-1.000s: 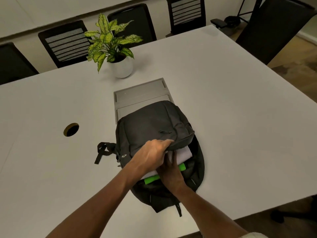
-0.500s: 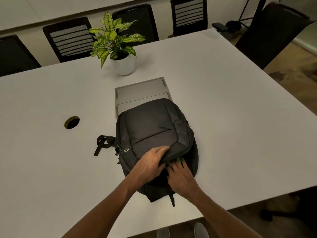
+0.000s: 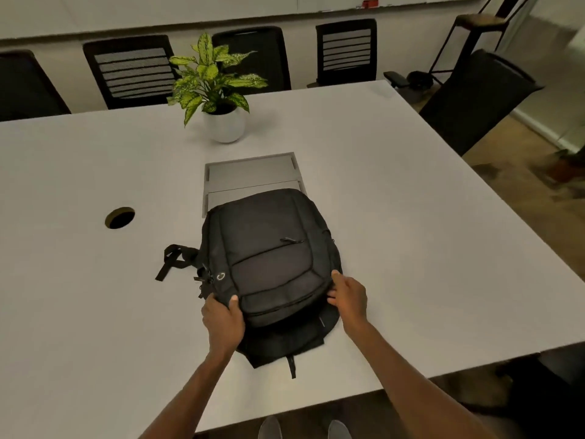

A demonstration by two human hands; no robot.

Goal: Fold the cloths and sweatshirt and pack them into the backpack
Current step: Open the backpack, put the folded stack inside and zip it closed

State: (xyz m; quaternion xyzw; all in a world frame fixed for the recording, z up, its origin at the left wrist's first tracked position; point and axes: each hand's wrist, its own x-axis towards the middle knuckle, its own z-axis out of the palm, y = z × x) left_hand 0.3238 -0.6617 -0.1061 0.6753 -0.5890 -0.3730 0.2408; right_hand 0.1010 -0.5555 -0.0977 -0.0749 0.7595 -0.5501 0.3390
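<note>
A black backpack (image 3: 269,255) lies flat on the white table (image 3: 411,248), front pocket up, its top end toward me. My left hand (image 3: 223,321) grips the near left corner of its front flap, thumb on top. At the near right edge, my right hand (image 3: 348,296) pinches the flap. The flap lies down over the main compartment, so no cloth or sweatshirt shows. A black strap (image 3: 172,259) sticks out on the left.
A grey hatch panel (image 3: 250,175) is set into the table just beyond the backpack. Farther back stands a potted plant (image 3: 221,99). A round cable hole (image 3: 120,218) lies to the left. Black chairs (image 3: 129,71) line the far side, another (image 3: 474,96) at the right.
The white and green cloths seen in the open bag are now covered by the flap. Both hands moved apart from the middle of the opening to its left and right corners.
</note>
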